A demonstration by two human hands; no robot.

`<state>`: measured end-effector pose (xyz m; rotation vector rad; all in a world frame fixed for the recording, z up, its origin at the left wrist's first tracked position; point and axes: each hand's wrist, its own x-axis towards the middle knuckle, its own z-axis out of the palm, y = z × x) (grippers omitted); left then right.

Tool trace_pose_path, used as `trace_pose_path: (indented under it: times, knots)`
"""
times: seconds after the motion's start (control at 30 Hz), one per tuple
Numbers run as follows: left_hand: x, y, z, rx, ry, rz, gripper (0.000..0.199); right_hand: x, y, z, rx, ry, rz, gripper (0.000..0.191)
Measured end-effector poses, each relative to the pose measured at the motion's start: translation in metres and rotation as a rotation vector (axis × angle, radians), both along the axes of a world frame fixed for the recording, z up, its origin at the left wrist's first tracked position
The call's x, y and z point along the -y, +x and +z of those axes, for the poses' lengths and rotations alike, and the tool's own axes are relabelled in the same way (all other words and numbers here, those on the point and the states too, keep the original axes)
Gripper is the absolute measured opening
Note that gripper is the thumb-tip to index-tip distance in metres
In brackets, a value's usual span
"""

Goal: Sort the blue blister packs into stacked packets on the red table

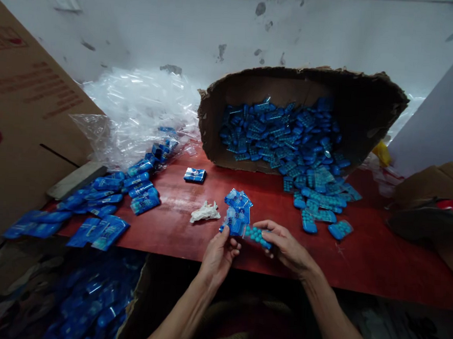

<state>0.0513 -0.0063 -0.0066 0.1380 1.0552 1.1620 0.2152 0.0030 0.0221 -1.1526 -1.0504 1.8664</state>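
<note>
Near the table's front edge, my left hand (220, 256) pinches the near end of a blue printed packet (235, 226) between thumb and fingers. My right hand (287, 249) grips a clear pack of turquoise balls (256, 236), its left end meeting the blue packet. Whether one sits inside the other I cannot tell. Just beyond lie several flat blue printed pieces (239, 198), overlapping. A crumpled white tissue (205, 212) rests left of them, and a small stack of blue cards (194, 175) lies farther back.
A torn-edged carton (205, 132) lies on its side, ball packs (282, 134) spilling onto the red table (177, 228). Filled blue packets (105, 195) are heaped left, before clear plastic bags (141, 108). A tall carton (26, 106) stands left; an open box of packets (91, 299) sits below.
</note>
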Motion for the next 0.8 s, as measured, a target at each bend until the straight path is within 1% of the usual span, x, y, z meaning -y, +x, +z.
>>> trace_pose_path:
  times: [0.17,0.27,0.37,0.53,0.67,0.8]
  knots:
    - [0.0022,-0.0029,-0.0049,-0.045,0.080,-0.043,0.028,-0.0011,0.0041,0.0015,0.112,0.057,0.020,0.025]
    - [0.0025,-0.0029,-0.0062,-0.068,0.102,-0.055,0.029,0.0019,0.0054,0.0019,0.128,0.105,0.027,0.026]
    - [0.0027,-0.0022,-0.0055,-0.088,0.119,-0.067,0.028,0.0029,0.0062,0.0017,0.154,0.108,0.027,0.026]
    - [0.0035,-0.0028,-0.0058,-0.102,0.169,-0.072,0.025,0.0013,0.0068,0.0035,0.235,0.143,0.003,0.027]
    - [0.0040,-0.0028,-0.0076,-0.102,0.171,-0.067,0.026,0.0016,0.0048,0.0044,0.256,0.161,0.017,0.028]
    - [0.0041,-0.0024,-0.0069,-0.106,0.178,-0.045,0.028,0.0038,0.0018,0.0030,0.263,0.177,-0.021,0.031]
